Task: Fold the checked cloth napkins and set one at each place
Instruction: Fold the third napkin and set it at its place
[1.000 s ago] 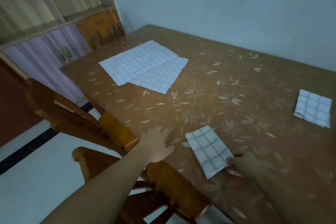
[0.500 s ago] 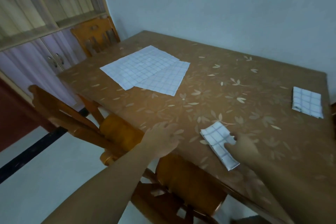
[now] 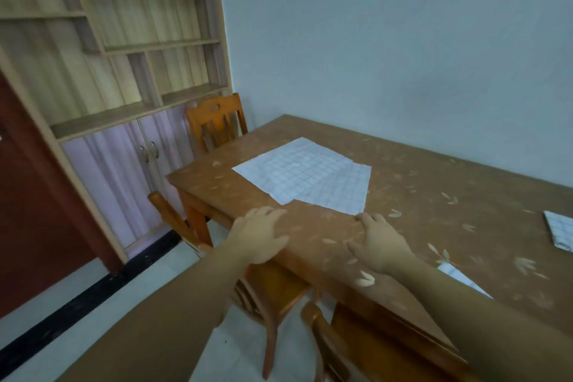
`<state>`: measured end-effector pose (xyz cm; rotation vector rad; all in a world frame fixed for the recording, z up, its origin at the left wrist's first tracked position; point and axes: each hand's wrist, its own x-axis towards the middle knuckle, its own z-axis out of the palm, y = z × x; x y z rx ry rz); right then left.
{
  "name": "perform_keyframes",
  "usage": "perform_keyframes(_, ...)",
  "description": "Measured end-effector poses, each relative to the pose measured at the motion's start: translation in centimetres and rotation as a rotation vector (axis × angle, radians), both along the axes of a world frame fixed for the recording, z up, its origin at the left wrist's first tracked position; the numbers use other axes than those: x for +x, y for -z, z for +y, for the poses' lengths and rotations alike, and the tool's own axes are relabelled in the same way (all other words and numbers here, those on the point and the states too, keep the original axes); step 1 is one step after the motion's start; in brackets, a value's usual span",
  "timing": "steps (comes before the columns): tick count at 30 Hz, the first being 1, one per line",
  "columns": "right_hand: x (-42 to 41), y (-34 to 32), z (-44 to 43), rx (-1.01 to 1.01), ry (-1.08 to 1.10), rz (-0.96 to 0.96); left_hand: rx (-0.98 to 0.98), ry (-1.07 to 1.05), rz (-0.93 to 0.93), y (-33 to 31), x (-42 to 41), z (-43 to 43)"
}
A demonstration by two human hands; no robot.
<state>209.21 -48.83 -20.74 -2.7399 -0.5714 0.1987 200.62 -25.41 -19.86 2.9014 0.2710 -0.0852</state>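
Note:
Two unfolded white checked napkins (image 3: 305, 175) lie flat and overlapping near the table's left end. My left hand (image 3: 259, 237) hovers open over the near table edge, just short of them. My right hand (image 3: 379, 242) is open too, its fingertips close to the near corner of the napkins. A folded checked napkin (image 3: 463, 279) lies by the near edge, partly hidden behind my right forearm. Another folded napkin (image 3: 559, 231) shows at the right border of the view.
The brown table (image 3: 434, 201) has a leaf-patterned cover. One wooden chair (image 3: 217, 121) stands at its far left end and others (image 3: 276, 291) are tucked under the near side. A shelf unit (image 3: 117, 49) with cupboard doors fills the left wall.
My right hand has let go of the folded napkin by the near edge. Both hands have moved left toward the unfolded napkins, and the view has swung left and up.

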Motion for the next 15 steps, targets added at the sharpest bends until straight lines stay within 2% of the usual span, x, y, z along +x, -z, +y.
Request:
perform_keyframes(7,3.4,1.0,8.3,-0.023,0.018,0.035,-0.002,-0.026,0.011,1.7,3.2,7.6)
perform_keyframes(15,12.1,4.9,17.1,0.071,0.110,0.114,0.053,0.042,0.077,3.5,13.4,17.0)
